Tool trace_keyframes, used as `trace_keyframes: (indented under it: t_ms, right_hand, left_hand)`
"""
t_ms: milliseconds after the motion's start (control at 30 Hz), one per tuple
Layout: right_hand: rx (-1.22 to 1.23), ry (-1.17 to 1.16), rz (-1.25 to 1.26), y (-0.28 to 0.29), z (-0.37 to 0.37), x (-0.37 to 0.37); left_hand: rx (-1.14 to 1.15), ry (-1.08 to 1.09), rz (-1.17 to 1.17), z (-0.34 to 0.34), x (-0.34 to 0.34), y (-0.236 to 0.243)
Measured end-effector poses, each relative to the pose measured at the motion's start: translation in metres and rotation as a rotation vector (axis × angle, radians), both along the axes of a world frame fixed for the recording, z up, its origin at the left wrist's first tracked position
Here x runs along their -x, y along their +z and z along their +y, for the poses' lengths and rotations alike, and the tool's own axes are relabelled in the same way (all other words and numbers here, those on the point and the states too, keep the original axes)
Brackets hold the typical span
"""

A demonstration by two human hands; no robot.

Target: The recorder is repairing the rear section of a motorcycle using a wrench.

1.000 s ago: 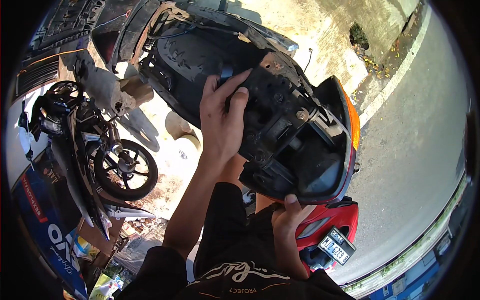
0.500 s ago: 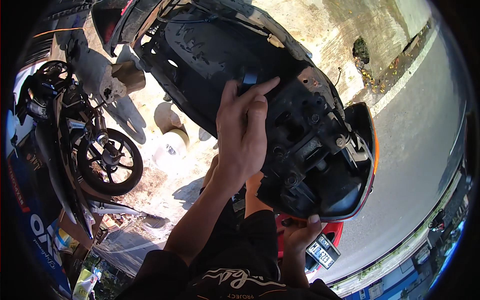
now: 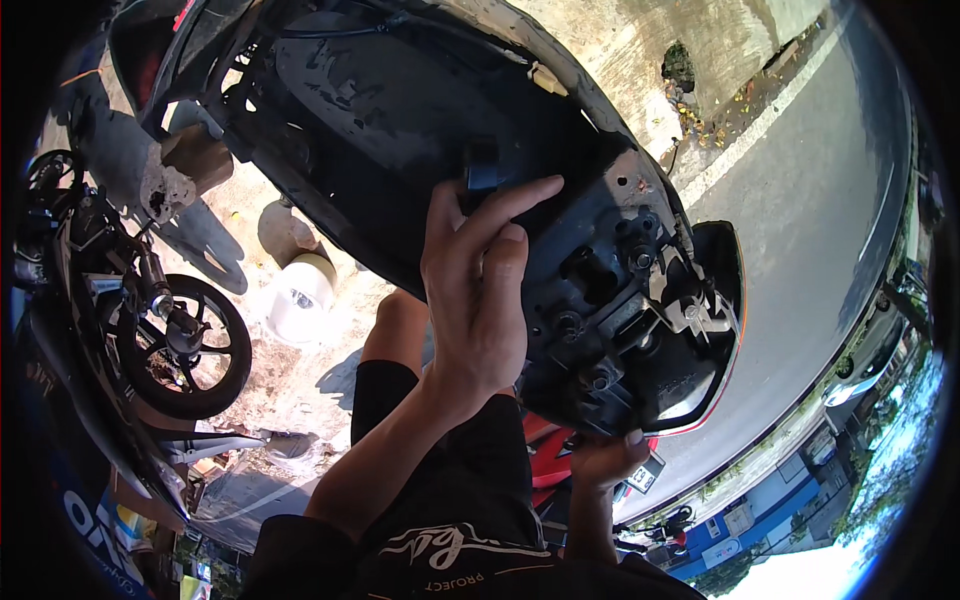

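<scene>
The black under-seat compartment (image 3: 345, 130) of a motorcycle lies uncovered before me. Over its near side is my left hand (image 3: 475, 310), index finger stretched across the dark plastic and thumb apart. Its other fingers are partly hidden. A small dark block (image 3: 482, 168) shows just beyond the fingertips; whether it is held or part of the compartment I cannot tell. Beside the hand are bolted black mounts (image 3: 600, 375). At the lower end of the tail section (image 3: 690, 415), my right hand (image 3: 605, 462) grips the rim, thumb on the edge and fingers curled out of sight beneath.
Another motorcycle (image 3: 185, 340) stands at the left. Between the two are a white bucket (image 3: 302, 300) and a cut log (image 3: 195, 160) on the pavement. The grey road (image 3: 800, 230) runs along the right, with a drain hole (image 3: 678, 65) at its edge.
The view has shifted, and the tail end of the motorcycle appears slightly turned. My left hand sits a little lower in the picture, in much the same pose. My right hand keeps its grip.
</scene>
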State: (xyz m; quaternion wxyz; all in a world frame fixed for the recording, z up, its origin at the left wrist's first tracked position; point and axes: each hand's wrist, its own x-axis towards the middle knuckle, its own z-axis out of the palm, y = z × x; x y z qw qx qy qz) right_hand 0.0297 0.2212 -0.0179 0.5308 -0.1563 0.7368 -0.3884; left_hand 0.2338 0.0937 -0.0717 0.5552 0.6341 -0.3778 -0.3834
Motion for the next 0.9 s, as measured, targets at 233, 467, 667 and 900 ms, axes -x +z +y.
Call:
trace_keyframes:
  t_ms: [233, 467, 667, 900]
  right_hand:
    - [0.001, -0.081, 0.043, -0.003, -0.017, -0.020]
    - [-0.034, -0.203, 0.127, 0.000, -0.018, -0.023]
    - [-0.058, -0.042, 0.036, -0.001, -0.009, -0.007]
    - [0.040, 0.118, -0.021, -0.010, -0.001, 0.017]
  left_hand:
    - [-0.052, -0.020, 0.095, -0.001, 0.001, 0.008]
    - [-0.022, 0.002, 0.076, 0.001, 0.002, 0.004]
    - [-0.018, -0.007, 0.016, 0.002, 0.001, 0.005]
    - [-0.192, -0.209, 0.117, 0.000, -0.007, 0.020]
